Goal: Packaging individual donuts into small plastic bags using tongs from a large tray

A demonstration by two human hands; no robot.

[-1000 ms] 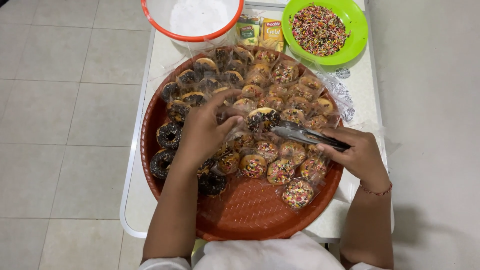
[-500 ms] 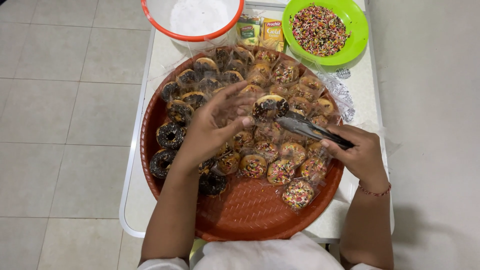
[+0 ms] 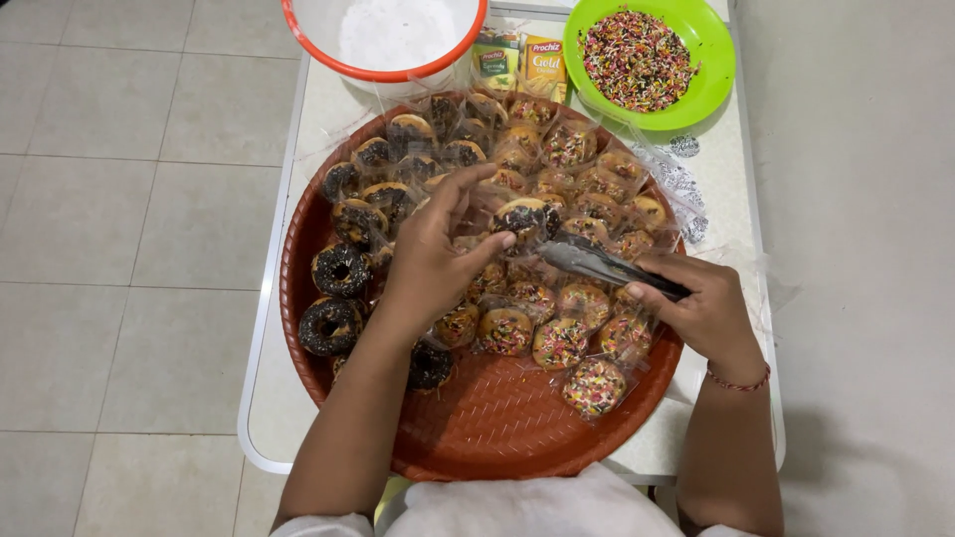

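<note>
Gripping metal tongs (image 3: pixel 609 267), the right hand (image 3: pixel 701 313) keeps them at mid-frame over the wrapped donuts. Left hand (image 3: pixel 435 261) hovers spread, fingers apart, holding nothing, beside a chocolate donut (image 3: pixel 520 218) on the red tray (image 3: pixel 497 428). Arranging seems underway; next calls for a gentle pinch.

A single view comes from a camera worn on the person's head, looking almost straight down from close above. The round red tray (image 3: pixel 497 428) fills the middle of the frame. Beyond the tray, at the top edge, a white bowl (image 3: pixel 383 72) and a green bowl (image 3: pixel 711 89) are cut off. Tiled floor (image 3: pixel 119 199) shows left of the tray, plain floor right of it.
</note>
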